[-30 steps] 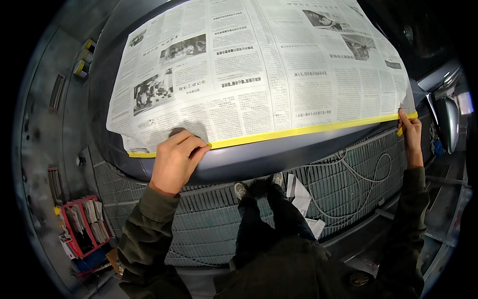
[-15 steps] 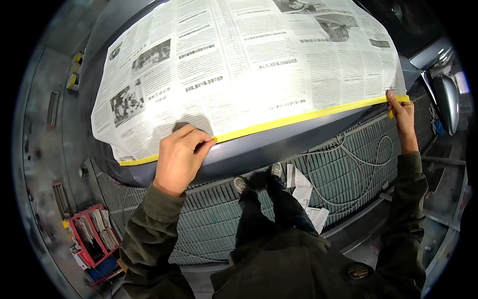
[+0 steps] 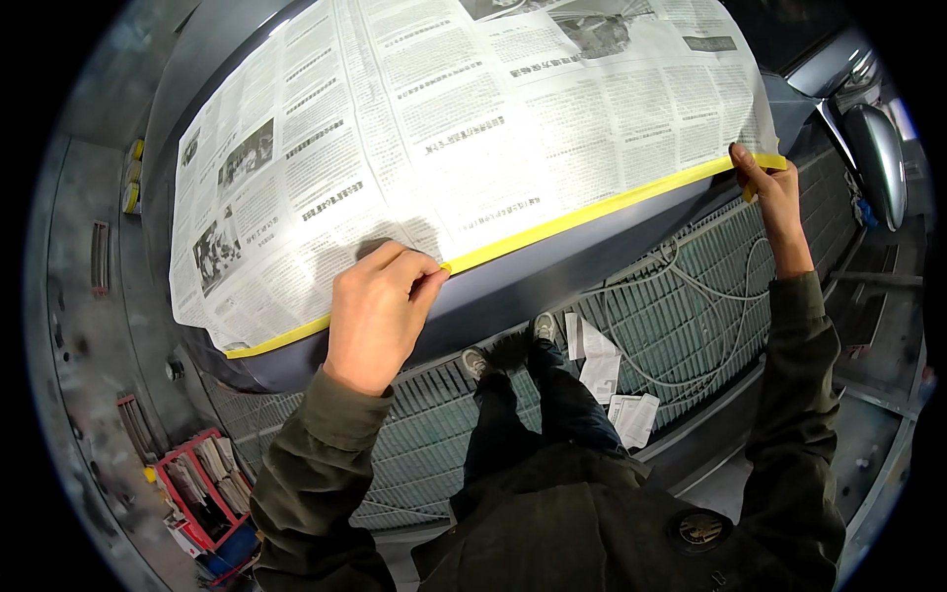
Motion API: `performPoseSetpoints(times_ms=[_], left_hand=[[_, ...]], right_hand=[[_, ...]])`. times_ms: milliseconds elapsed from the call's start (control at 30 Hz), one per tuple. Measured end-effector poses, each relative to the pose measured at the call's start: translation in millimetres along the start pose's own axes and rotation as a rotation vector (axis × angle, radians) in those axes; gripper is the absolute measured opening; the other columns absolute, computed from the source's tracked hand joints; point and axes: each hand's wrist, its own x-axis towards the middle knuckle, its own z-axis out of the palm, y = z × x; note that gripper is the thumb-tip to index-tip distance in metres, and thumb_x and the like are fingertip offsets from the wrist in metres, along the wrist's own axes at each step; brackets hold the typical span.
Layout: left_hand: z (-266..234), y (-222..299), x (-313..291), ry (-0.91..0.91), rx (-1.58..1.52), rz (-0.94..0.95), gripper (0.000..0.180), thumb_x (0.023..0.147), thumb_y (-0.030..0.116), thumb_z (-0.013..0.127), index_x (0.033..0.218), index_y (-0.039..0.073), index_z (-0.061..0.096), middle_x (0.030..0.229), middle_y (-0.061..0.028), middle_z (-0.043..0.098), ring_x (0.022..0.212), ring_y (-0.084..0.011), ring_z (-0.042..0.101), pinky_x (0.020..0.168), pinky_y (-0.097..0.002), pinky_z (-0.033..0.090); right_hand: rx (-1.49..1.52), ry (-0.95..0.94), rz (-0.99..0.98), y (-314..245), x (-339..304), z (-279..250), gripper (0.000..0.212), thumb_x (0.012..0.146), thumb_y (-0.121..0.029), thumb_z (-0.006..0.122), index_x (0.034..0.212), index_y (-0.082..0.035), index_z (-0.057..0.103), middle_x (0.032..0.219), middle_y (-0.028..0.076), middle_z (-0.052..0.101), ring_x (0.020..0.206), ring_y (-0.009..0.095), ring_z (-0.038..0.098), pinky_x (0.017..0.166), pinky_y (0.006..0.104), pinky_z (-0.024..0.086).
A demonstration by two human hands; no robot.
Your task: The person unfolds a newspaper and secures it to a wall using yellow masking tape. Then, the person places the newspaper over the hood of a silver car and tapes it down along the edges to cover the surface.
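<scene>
A wide newspaper sheet [image 3: 444, 128] lies flat across a grey curved panel [image 3: 552, 266], its lower edge lined with a yellow tape strip [image 3: 592, 209] running edge to edge.

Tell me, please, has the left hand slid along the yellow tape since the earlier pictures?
No. The left hand presses the same spot on the tape, below the same shadowed stretch of newspaper. Only the camera shifted.

a red crate [image 3: 202, 493] of stacked papers sits lower left; no labels, signs or screens.
</scene>
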Motion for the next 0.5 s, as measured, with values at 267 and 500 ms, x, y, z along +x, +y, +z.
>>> performPoseSetpoints(times_ms=[267,500], left_hand=[[13,20,15,-0.012,-0.043,-0.042,0.011,0.077,0.0,0.078,0.082,-0.003,0.069,0.072,-0.0095,0.062,0.059,-0.0192,0.061,0.057,-0.028,0.049],[27,41,32,-0.029,-0.046,-0.029,0.011,0.077,0.0,0.078,0.081,-0.003,0.068,0.071,-0.0094,0.063,0.058,-0.0185,0.061,0.056,-0.0281,0.049]], right_hand=[[0.115,-0.025,-0.015,8,6,4,0.028,0.089,-0.03,0.078,0.089,-0.003,0.073,0.071,-0.005,0.058,0.06,0.003,0.048,0.053,0.0214,0.035],[0.104,0.0,-0.031,3,2,10,0.031,0.089,-0.031,0.077,0.086,-0.001,0.073,0.068,-0.004,0.058,0.06,0.005,0.049,0.053,0.0223,0.037]])
